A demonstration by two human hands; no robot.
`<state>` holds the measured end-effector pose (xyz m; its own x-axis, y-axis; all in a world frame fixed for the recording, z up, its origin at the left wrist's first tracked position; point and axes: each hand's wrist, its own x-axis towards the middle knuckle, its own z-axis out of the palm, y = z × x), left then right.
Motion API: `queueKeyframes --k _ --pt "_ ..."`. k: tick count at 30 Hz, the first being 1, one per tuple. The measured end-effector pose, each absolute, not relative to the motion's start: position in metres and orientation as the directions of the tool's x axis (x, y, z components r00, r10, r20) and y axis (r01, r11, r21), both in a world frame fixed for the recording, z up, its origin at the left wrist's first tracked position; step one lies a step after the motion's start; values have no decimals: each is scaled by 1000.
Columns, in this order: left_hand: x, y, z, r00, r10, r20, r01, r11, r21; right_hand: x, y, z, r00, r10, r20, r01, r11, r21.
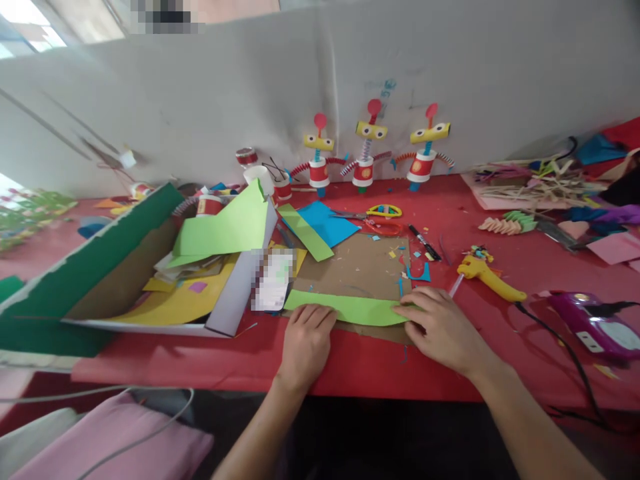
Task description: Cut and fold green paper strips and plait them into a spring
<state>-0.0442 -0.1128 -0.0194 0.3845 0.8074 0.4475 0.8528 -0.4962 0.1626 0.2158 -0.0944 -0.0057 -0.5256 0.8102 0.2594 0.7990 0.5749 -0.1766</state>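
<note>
A long light-green paper strip [365, 309] lies across a brown cardboard sheet [370, 263] near the table's front edge. My left hand [307, 337] is closed over the strip's near edge toward its left end, fingers curled on the paper. At the other end, my right hand [440, 327] grips the strip between thumb and fingers. The strip bows slightly between them. A phone [273, 280] lies just beyond its left end. Another green strip [307, 233] rests on blue paper [325, 223], beside scissors [383, 212] with yellow and red handles.
On the left stands a green-and-white box [223, 303] holding paper pieces. Several paper-cup figures [363, 172] line the wall. To the right lie a black marker [425, 243], a yellow glue gun [493, 280] with its cable, a purple device [595, 327] and a heap of sticks [525, 180].
</note>
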Motion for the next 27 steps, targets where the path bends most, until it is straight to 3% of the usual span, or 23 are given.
queueKeyframes --k 5,10,11,13,15,17,19,21,23,24,27 --pt "-47 -122 -18 305 700 646 842 -515 161 212 -99 -7 -430 799 421 831 532 -162" --pt "-53 -122 -17 -137 582 802 867 -321 381 198 -90 -2 -19 827 562 881 280 -382" --pt "-55 -121 -17 -183 564 805 855 -312 413 194 -86 -2 -36 835 549 875 292 -386" --pt "-57 -118 -15 -221 547 807 840 -314 443 187 -79 -3 -330 833 445 813 490 -314" --pt "-57 -117 -11 -249 535 808 829 -314 463 181 -73 -6 -675 682 281 637 731 -246" --pt "-57 -118 -9 -262 523 811 827 -311 467 178 -67 -9 -808 562 176 529 824 -205" --pt "-55 -120 -9 -219 520 826 845 -322 427 180 -61 -11 -766 623 161 608 783 -134" --pt "-53 -124 -9 -119 542 832 871 -345 349 186 -56 -12 -560 792 244 808 587 -51" --pt "-51 -126 -10 -22 558 830 884 -377 277 191 -54 -12 -344 872 348 927 375 -23" --pt "-50 -127 -11 12 558 830 883 -395 253 194 -55 -12 -339 871 357 929 369 -19" --pt "-48 -127 -10 49 537 842 874 -431 224 199 -57 -12 -585 768 259 792 610 -19"
